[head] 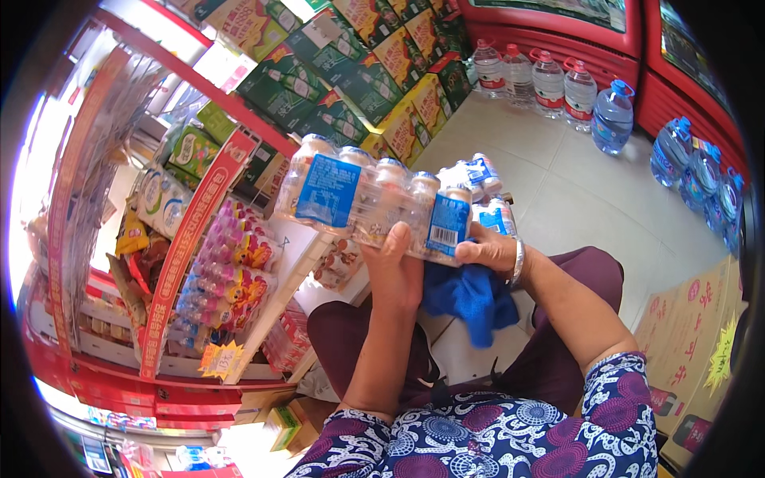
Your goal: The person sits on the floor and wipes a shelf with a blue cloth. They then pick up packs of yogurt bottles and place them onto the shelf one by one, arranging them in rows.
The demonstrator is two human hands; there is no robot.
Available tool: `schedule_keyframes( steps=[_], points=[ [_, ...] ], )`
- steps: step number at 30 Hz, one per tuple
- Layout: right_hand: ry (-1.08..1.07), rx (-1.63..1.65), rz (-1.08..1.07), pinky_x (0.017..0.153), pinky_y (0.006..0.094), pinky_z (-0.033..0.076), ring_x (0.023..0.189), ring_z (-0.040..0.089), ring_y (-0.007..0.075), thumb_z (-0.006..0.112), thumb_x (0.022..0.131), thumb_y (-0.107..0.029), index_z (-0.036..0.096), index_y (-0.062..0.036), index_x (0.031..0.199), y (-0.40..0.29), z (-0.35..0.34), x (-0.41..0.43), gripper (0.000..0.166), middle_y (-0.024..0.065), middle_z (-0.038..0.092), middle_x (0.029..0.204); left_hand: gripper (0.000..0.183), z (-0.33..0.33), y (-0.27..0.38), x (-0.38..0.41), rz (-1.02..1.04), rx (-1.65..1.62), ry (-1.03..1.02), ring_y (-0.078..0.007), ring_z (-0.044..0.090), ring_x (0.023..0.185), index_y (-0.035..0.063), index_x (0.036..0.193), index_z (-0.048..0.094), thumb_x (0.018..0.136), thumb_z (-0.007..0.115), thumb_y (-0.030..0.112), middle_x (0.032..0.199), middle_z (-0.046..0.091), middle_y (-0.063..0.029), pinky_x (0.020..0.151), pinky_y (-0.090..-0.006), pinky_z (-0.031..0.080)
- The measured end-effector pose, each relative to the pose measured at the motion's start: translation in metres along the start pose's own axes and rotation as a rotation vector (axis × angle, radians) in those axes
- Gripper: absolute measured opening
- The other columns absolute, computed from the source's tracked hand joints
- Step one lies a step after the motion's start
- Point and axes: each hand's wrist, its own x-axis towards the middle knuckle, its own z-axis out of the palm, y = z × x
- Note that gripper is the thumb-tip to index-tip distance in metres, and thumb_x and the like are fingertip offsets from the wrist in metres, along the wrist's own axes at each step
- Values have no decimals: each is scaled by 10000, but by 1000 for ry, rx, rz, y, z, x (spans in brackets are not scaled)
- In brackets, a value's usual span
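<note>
My left hand (393, 263) grips the lower side of a shrink-wrapped pack of small drink bottles (382, 197), its thumb pressed on the film. The pack is tilted, with blue label panels and a barcode facing me. At its right end my right hand (493, 248) holds on, thumb on the front; the fingers behind are hidden. A blue cloth (469, 302) hangs below the pack by my right hand, and whether the fingers pinch it is hidden. Beyond the pack, more bottle packs with blue labels (483, 170) stand low, partly covered.
Shelving with a red price strip (194, 251) and packs of pink-capped bottles (230, 269) stands at left. Beer cartons (340, 71) are stacked behind. Large water bottles (547, 86) line the red coolers (565, 39). A cardboard carton (687, 334) is close on the right.
</note>
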Motion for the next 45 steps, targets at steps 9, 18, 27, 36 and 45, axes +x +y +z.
schedule_keyframes(
  steps=[9, 18, 27, 36, 45],
  points=[
    [199, -230, -79, 1007, 309, 393, 1070, 551, 152, 760, 772, -356, 608, -59, 1212, -18, 0, 0, 552, 57, 625, 1144, 517, -14, 23, 7, 38, -21, 184, -246, 449, 1279, 89, 1380, 419, 948, 546, 343, 1385, 475, -86, 1093, -462, 321],
    [295, 37, -218, 933, 279, 476, 1048, 581, 127, 719, 836, -292, 526, 0, 1299, -30, -26, 1, 580, 70, 616, 1147, 580, -47, 32, -13, -197, -33, 121, -375, 591, 1117, 86, 1311, 506, 855, 618, 426, 1308, 549, -162, 824, -561, 547],
    [518, 28, -335, 880, 257, 504, 960, 608, 104, 664, 890, -303, 581, 0, 1235, -22, -40, 14, 467, 64, 634, 1086, 620, -50, 22, -16, -122, -55, 99, -328, 567, 1166, 62, 1371, 391, 829, 644, 226, 1284, 555, -159, 933, -520, 514],
    [426, 368, -339, 802, 307, 561, 908, 650, 145, 611, 915, -335, 539, -24, 1238, -25, -44, 27, 454, 85, 652, 1052, 565, -52, 36, -19, -248, 197, 134, -283, 643, 1032, 19, 1328, 403, 825, 633, 134, 1169, 605, -145, 844, -461, 568],
    [110, 507, -261, 811, 322, 552, 887, 642, 164, 579, 921, -300, 572, -68, 1097, -33, -43, 18, 291, 74, 644, 986, 540, -77, 31, -25, -251, -50, 49, -305, 628, 1064, 51, 1350, 420, 883, 603, 249, 1248, 586, -128, 817, -467, 563]
  ],
)
